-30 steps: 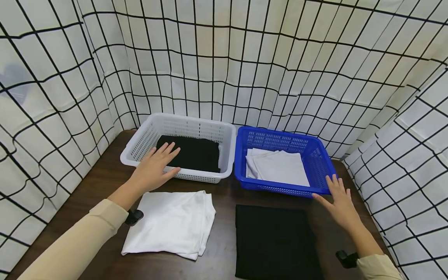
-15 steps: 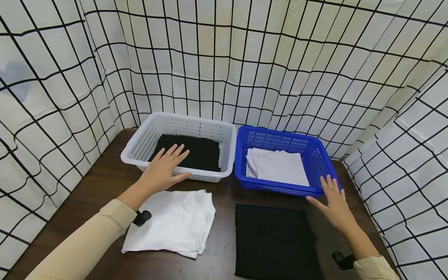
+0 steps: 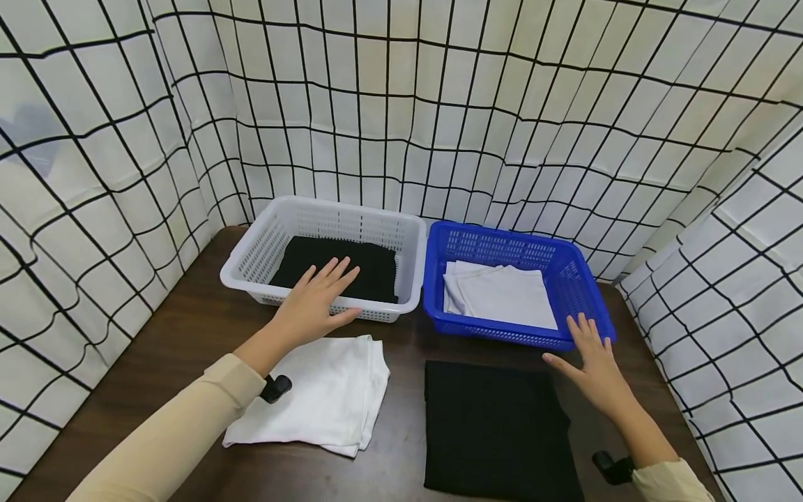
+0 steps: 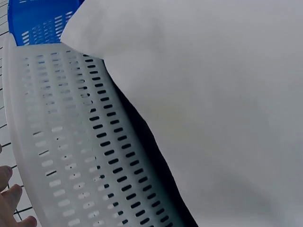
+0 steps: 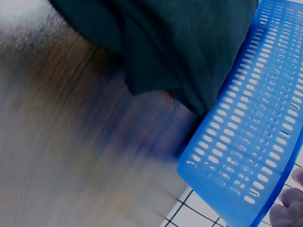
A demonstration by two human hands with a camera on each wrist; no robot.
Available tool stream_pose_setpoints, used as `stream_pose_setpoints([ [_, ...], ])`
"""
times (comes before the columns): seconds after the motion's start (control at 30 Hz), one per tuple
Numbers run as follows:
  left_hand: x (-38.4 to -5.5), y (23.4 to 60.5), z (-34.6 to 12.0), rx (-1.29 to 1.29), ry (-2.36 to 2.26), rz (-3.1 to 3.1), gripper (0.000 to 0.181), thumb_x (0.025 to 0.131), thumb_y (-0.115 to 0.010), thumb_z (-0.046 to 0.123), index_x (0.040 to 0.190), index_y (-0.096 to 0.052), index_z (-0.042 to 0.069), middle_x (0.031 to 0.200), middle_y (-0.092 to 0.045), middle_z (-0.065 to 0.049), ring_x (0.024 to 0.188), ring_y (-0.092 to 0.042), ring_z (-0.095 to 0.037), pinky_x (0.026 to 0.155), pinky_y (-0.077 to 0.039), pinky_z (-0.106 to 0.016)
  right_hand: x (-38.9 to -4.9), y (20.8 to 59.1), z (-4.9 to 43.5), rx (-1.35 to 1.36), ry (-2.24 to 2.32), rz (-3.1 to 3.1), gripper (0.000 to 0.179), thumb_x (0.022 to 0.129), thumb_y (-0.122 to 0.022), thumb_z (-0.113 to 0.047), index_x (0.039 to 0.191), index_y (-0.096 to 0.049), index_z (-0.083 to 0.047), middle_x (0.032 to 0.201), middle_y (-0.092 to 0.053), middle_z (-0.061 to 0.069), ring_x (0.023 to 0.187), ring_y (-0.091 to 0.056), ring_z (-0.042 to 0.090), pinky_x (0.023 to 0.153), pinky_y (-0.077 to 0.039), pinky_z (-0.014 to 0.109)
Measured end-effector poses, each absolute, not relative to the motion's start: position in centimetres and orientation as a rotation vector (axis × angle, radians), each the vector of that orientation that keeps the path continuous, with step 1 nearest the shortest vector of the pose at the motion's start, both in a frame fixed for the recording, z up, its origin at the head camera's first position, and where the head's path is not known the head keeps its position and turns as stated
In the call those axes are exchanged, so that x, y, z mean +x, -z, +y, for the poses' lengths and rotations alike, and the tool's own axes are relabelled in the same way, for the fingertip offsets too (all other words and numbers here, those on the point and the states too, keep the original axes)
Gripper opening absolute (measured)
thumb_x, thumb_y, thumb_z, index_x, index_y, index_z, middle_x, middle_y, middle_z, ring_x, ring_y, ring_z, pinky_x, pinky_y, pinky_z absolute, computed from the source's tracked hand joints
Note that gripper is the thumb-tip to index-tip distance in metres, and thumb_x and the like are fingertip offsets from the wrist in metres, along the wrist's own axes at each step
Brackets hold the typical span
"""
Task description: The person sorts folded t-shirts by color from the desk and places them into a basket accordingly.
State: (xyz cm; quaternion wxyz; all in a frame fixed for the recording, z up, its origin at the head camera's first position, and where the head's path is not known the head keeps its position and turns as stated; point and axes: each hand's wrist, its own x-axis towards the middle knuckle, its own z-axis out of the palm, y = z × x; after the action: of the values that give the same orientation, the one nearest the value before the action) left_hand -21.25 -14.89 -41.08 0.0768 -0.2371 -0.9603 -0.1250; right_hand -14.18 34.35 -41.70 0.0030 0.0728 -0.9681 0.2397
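I'm likely lining up, left hand (image 3: 310,310) at eight o'clock, right hand (image 3: 599,374) at four, fingers (image 3: 345,281) empty. Grabbing black cloth (image 3: 376,268) is needing pinching.

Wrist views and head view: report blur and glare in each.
Head view: generally sharp, faint sheen on the dark brown wooden table; left wrist: folded white cloth soft, nearly featureless; right wrist: table blurred at lower left, perforated blue plastic basket crisper.

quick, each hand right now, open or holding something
Left hand: open, holding nothing, by the white basket.
Right hand: open, holding nothing, by the blue basket.
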Motion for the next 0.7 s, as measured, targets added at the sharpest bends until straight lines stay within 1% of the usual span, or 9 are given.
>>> stream_pose_setpoints([
  [0.17,-21.1,41.1,-14.2,-0.732,0.374,-2.896,0.079,0.095,-0.057,0.053,0.157,-0.03,0.013,0.165,-0.023,-0.012,0.154,-0.02,-0.033,0.124,-0.014,-0.058,-14.2,41.9,33.8,0.239,-0.754,-3.046,0.093,0.095,-0.06,-0.051,0.16,-0.009,-0.006,0.164,-0.001,0.029,0.151,0.006,0.049,0.118,0.011,0.067],
  [0.37,-20.9,41.2,-13.6,-0.748,0.379,-2.891,0.079,0.095,-0.057,0.055,0.157,-0.03,0.014,0.166,-0.022,-0.011,0.154,-0.019,-0.032,0.125,-0.014,-0.057,-14.1,41.9,32.8,0.251,-0.754,-3.068,0.095,0.094,-0.061,-0.052,0.159,-0.011,-0.005,0.164,-0.002,0.028,0.152,0.005,0.049,0.118,0.011,0.068],
  [0.5,-21.0,41.1,-13.3,-0.752,0.384,-2.884,0.079,0.095,-0.056,0.055,0.157,-0.03,0.014,0.166,-0.022,-0.011,0.154,-0.018,-0.032,0.125,-0.014,-0.057,-14.0,41.7,32.6,0.262,-0.719,-3.071,0.095,0.093,-0.061,-0.053,0.159,-0.012,-0.004,0.164,-0.003,0.028,0.152,0.005,0.049,0.118,0.009,0.069],
  [0.7,-21.2,41.0,-12.8,-0.759,0.398,-2.872,0.077,0.096,-0.056,0.053,0.157,-0.03,0.015,0.166,-0.022,-0.01,0.155,-0.018,-0.032,0.125,-0.014,-0.057,-14.0,41.3,32.5,0.268,-0.685,-3.074,0.095,0.094,-0.061,-0.054,0.16,-0.011,-0.007,0.165,-0.001,0.026,0.152,0.006,0.048,0.118,0.01,0.068],
])
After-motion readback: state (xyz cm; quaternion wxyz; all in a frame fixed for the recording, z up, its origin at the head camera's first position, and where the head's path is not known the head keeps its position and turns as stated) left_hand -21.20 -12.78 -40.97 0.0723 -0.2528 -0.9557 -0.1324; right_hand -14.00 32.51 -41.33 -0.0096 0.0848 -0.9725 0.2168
